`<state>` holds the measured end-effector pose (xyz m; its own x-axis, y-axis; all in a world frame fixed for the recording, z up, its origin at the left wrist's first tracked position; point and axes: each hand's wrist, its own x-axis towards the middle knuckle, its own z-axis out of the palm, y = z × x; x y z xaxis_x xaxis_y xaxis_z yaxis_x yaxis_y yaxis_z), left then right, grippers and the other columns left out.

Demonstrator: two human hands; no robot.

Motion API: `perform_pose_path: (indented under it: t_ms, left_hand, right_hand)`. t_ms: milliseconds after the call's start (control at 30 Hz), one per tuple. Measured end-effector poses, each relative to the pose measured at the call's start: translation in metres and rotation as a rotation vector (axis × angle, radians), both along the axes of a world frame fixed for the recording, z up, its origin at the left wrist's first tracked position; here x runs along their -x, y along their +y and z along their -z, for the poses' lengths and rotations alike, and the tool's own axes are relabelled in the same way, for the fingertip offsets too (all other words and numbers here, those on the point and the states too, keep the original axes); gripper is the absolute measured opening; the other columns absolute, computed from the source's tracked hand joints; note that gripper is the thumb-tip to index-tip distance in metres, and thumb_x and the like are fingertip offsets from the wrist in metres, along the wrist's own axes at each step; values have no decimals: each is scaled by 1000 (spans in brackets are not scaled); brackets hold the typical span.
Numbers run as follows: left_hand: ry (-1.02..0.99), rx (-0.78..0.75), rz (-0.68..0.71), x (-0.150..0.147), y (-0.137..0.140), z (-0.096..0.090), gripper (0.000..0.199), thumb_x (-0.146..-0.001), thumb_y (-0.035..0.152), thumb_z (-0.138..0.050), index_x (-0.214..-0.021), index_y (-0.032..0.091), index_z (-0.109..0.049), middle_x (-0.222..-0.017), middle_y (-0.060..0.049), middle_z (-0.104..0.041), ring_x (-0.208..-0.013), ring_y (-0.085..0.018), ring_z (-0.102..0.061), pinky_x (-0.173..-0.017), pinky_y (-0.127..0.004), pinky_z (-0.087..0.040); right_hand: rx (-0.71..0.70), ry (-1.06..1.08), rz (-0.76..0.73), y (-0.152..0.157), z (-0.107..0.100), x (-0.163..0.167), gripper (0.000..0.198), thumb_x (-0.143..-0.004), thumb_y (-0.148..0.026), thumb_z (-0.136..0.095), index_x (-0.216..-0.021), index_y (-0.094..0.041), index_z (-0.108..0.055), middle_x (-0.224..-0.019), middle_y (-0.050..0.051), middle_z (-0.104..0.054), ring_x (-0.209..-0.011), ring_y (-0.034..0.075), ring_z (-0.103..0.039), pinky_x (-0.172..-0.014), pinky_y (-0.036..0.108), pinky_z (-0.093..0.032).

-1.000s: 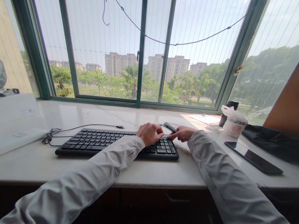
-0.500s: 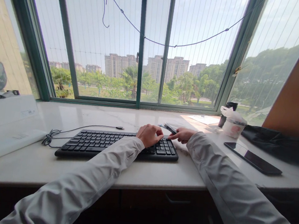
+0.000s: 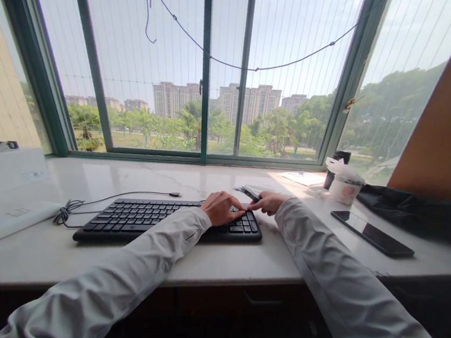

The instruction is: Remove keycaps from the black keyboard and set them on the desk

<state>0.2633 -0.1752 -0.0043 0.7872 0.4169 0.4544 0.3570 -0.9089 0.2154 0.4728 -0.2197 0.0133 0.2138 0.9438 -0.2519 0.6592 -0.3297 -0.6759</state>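
Note:
A black keyboard (image 3: 130,217) lies on the white marble-like counter, angled slightly. My left hand (image 3: 221,208) rests over its right part, fingers stretched toward the number keys and hiding several keys. The left fingertips meet or nearly meet those of my right hand (image 3: 269,202) at the keyboard's upper right. My right hand is closed around a slim dark object (image 3: 250,193) that points up and left; its exact kind is not clear. Both arms wear grey sleeves.
A black cable (image 3: 66,211) with a plug lies coiled left of the keyboard, near a white box (image 3: 4,214). To the right are a phone (image 3: 373,234), a bagged cup (image 3: 346,185), a dark bottle (image 3: 338,163) and black cloth (image 3: 404,208). A window stands behind.
The view has shifted slightly, so the scene sits a little further left. My left fingers have straightened and reached toward the right hand's fingertips. The right hand keeps its hold on the slim dark object.

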Motion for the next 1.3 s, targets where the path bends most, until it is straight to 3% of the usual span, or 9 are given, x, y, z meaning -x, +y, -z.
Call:
perform_pose_path:
  t_ms: [233,433,633,800,900,1067,1200,1300]
  left_hand:
    - [65,-109,-26,-1,-5,-3,26,-84,46,-55,-99,38,-75,-91,-3,-74,-84,-22,-68,-74,-29,-47]
    - [132,-242,-58,-3,-17,-11,29,-85,45,-51,-95,35,-76,-79,-7,-73,-75,-23,-67,-69,-30,-45]
    - [156,-271,-56,-5,-20,-13,29,-84,43,-51,-92,33,-77,-75,-8,-72,-72,-23,-67,-65,-30,-44]
    - [105,-214,-102,-4,-16,-5,28,-84,45,-52,-97,36,-75,-81,-5,-74,-77,-23,-68,-67,-30,-46]
    - [19,-167,-155,0,-9,-3,29,-86,45,-51,-101,35,-75,-92,-4,-74,-87,-22,-68,-76,-30,-48]
    - [-14,-162,-199,5,4,-5,28,-86,42,-52,-97,33,-76,-96,-2,-74,-93,-22,-67,-83,-31,-49]
    - [58,-162,-194,5,3,-6,28,-85,45,-53,-99,35,-75,-93,-2,-74,-91,-23,-67,-80,-33,-50]
    - [74,-164,-190,4,-3,-7,29,-85,46,-52,-99,35,-75,-91,-3,-74,-89,-24,-67,-78,-32,-50]
  right_hand:
    - [1,-78,-29,1,-6,4,43,-57,-44,-82,-88,-16,-69,-52,-2,-46,-44,8,-39,-41,22,-29]
    - [-28,-90,-48,-1,-11,10,38,-55,-41,-84,-79,-16,-68,-50,-3,-46,-43,7,-37,-41,22,-27]
    - [-9,-169,-41,-3,-12,16,30,-60,-36,-81,-76,-15,-67,-49,-3,-46,-43,7,-38,-42,22,-29]
    - [-20,-69,-53,-4,-7,5,40,-53,-42,-85,-80,-16,-70,-47,-4,-44,-43,7,-37,-40,21,-28]
    - [-158,40,-22,-3,-4,-4,44,-52,-48,-84,-78,-16,-69,-49,-3,-45,-42,8,-38,-38,22,-27]
    - [-614,366,48,2,-1,9,44,-66,-59,-72,-74,-17,-59,-51,-2,-47,-40,7,-36,-35,22,-26]
    - [-752,779,-4,4,3,31,45,-71,-59,-68,-72,-20,-47,-52,-6,-42,-42,5,-31,-36,19,-20]
    - [-829,926,-26,4,7,41,44,-70,-55,-70,-74,-21,-44,-55,-7,-40,-43,4,-29,-37,18,-20]
